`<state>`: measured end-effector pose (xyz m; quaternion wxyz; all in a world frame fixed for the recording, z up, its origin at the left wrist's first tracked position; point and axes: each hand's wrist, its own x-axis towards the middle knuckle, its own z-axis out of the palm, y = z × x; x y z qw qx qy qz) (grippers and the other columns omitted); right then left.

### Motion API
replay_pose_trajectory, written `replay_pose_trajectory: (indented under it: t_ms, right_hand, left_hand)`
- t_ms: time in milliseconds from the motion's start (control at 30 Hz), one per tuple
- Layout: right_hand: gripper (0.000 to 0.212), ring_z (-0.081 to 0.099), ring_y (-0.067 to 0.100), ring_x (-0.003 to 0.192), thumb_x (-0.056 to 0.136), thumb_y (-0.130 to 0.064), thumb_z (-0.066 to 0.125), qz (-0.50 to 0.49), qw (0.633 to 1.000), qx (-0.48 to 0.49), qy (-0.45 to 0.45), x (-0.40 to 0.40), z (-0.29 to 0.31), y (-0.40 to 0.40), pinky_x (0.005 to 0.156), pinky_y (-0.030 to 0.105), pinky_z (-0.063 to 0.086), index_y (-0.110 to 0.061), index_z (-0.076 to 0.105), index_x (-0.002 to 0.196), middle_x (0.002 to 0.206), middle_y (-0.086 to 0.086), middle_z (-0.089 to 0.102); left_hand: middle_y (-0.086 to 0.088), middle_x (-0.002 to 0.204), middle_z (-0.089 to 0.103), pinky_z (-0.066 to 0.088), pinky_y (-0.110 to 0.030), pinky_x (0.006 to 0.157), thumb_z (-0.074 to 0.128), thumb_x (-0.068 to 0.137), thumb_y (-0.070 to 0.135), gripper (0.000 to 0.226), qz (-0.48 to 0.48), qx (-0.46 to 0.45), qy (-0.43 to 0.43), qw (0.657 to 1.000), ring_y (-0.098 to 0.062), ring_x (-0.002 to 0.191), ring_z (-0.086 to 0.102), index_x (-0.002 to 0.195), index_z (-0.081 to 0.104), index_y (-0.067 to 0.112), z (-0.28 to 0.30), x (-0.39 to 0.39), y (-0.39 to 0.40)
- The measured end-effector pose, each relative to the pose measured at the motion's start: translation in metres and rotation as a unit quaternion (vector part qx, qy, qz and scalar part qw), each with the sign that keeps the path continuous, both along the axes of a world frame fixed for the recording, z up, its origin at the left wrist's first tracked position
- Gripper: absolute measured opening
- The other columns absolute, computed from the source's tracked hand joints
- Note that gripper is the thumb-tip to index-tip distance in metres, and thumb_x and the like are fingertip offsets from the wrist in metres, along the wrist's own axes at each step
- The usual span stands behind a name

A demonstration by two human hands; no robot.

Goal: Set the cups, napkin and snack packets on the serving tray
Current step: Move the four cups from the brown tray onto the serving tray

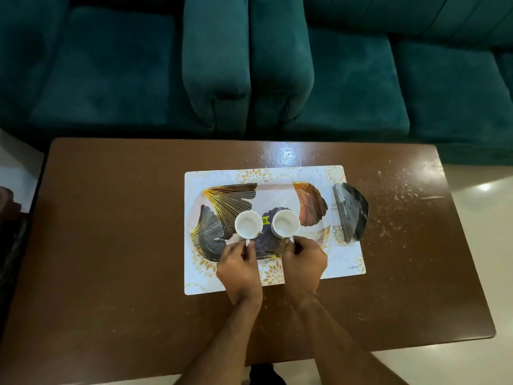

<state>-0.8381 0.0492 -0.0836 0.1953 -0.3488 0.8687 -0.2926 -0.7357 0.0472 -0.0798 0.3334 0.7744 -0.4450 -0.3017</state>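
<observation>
Two white cups stood side by side on the serving tray (277, 190), the left cup (248, 224) and the right cup (285, 223) both toward the tray's near edge, with their handles turned toward the person. That orientation suited the hold: the left hand (238, 269) had its grip pinched shut on the left cup's handle, and the right hand (304, 263) was closed the same way on the right cup's handle, so each cup could be lowered upright without fingers going into the bowl. Whether the cups were fully resting on the tray or a shade above it was hard to tell from overhead; they looked seated.

The tray lay on a patterned placemat (352, 262), which sat on the brown desk (111, 232), probably to keep the tray from sliding on the glossy top. The two cups were set close together near the front, which left the far half of the tray bare, likely room for what remained.

A dark packet (354, 212) lay just beside the tray's right end, partly on the placemat, not yet on the tray. No napkin could be made out. By this reckoning the cup step was nearly finished and the rest undone.
</observation>
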Motion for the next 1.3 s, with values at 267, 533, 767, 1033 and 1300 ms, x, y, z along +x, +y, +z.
replay_pose_trajectory:
  t_ms: [267, 533, 767, 1033, 1300]
  right_hand:
    - [0.005, 0.065, 0.022, 0.069, 0.085, -0.011, 0.077, 0.029, 0.999, -0.013, 0.006, -0.002, -0.003, 0.006, 0.069, 0.023, 0.039, -0.010, 0.080, 0.090, 0.079, 0.006, 0.076]
    - [0.008, 0.068, 0.025, 0.071, 0.083, -0.010, 0.080, 0.067, 0.997, -0.023, 0.005, -0.008, -0.003, 0.007, 0.070, 0.027, 0.048, -0.009, 0.079, 0.090, 0.082, 0.008, 0.077]
    - [0.008, 0.066, 0.022, 0.069, 0.081, -0.009, 0.081, 0.095, 0.995, -0.025, 0.007, -0.010, -0.004, 0.010, 0.068, 0.025, 0.045, -0.008, 0.078, 0.088, 0.079, 0.008, 0.076]
    - [0.007, 0.066, 0.023, 0.068, 0.080, -0.009, 0.081, 0.098, 0.995, -0.031, 0.008, -0.011, -0.005, 0.013, 0.069, 0.024, 0.042, -0.008, 0.078, 0.087, 0.078, 0.007, 0.076]
    - [0.010, 0.068, 0.022, 0.073, 0.084, -0.014, 0.080, 0.110, 0.994, -0.017, -0.012, -0.014, -0.006, 0.015, 0.071, 0.029, 0.051, -0.009, 0.078, 0.092, 0.085, 0.007, 0.077]
  left_hand:
    - [-0.013, 0.080, 0.075, 0.052, -0.027, 0.065, 0.084, 0.082, 0.004, 0.011, 0.006, -0.008, -0.022, 1.000, -0.026, 0.066, 0.070, 0.092, 0.082, -0.001, -0.007, -0.002, 0.002]
    - [-0.012, 0.084, 0.073, 0.045, -0.024, 0.066, 0.083, 0.080, 0.005, 0.008, 0.026, 0.003, -0.025, 0.999, -0.025, 0.066, 0.067, 0.085, 0.078, 0.001, -0.011, -0.008, 0.009]
    - [-0.012, 0.087, 0.074, 0.047, -0.025, 0.066, 0.082, 0.082, 0.006, 0.010, 0.020, 0.000, -0.031, 0.999, -0.025, 0.068, 0.068, 0.089, 0.078, 0.001, -0.013, -0.008, 0.010]
    - [-0.011, 0.083, 0.073, 0.047, -0.027, 0.065, 0.082, 0.083, 0.007, 0.009, 0.013, 0.002, -0.039, 0.999, -0.024, 0.068, 0.067, 0.089, 0.077, 0.002, -0.015, -0.007, 0.011]
    - [-0.009, 0.085, 0.072, 0.043, -0.025, 0.067, 0.081, 0.087, 0.016, 0.012, 0.016, 0.023, -0.040, 0.999, -0.016, 0.069, 0.061, 0.090, 0.076, 0.005, -0.015, -0.007, 0.012]
